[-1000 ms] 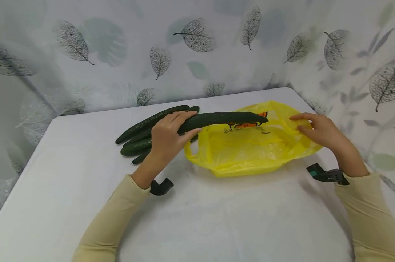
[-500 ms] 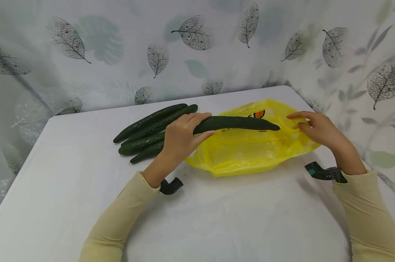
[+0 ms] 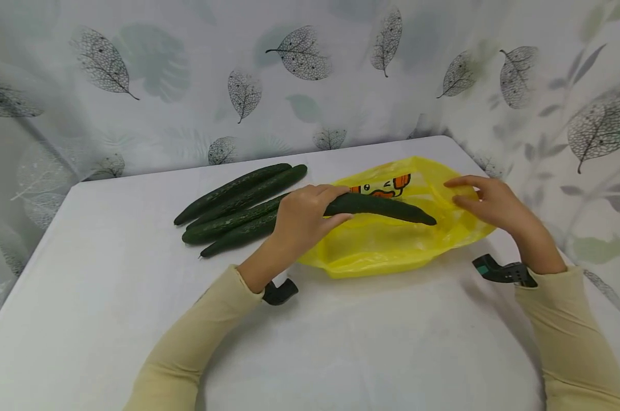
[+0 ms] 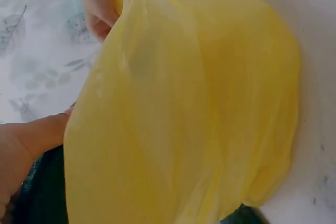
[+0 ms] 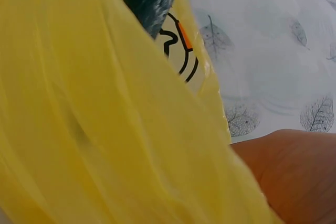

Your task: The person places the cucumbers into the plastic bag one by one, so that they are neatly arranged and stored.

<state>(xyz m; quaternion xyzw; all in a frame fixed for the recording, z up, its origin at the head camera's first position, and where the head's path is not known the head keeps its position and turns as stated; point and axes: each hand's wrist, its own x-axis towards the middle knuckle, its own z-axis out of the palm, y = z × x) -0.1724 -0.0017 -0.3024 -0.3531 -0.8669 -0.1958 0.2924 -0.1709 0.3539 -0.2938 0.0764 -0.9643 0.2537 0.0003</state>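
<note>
My left hand [image 3: 306,220] grips a long dark green cucumber [image 3: 379,206] near one end, thumb below and fingers above. The cucumber's other end points right over the yellow plastic bag [image 3: 377,248]. In the right wrist view, the cucumber [image 5: 155,1] shows between the bag's near wall and its printed wall. My right hand [image 3: 497,205] pinches the bag's right edge and holds it up. From the left wrist, the bag [image 4: 184,103] covers most of the view, and the left thumb lies beside the cucumber [image 4: 44,192].
Several more cucumbers [image 3: 238,188] lie side by side on the white table [image 3: 109,274], left of the bag. A leaf-patterned cloth [image 3: 186,74] hangs behind the table and along its right side. Black wrist devices [image 3: 281,292] sit on both wrists.
My left hand has carried the cucumber right and slightly down, away from the others, and its free tip now slopes downward. The right hand keeps its hold on the bag.
</note>
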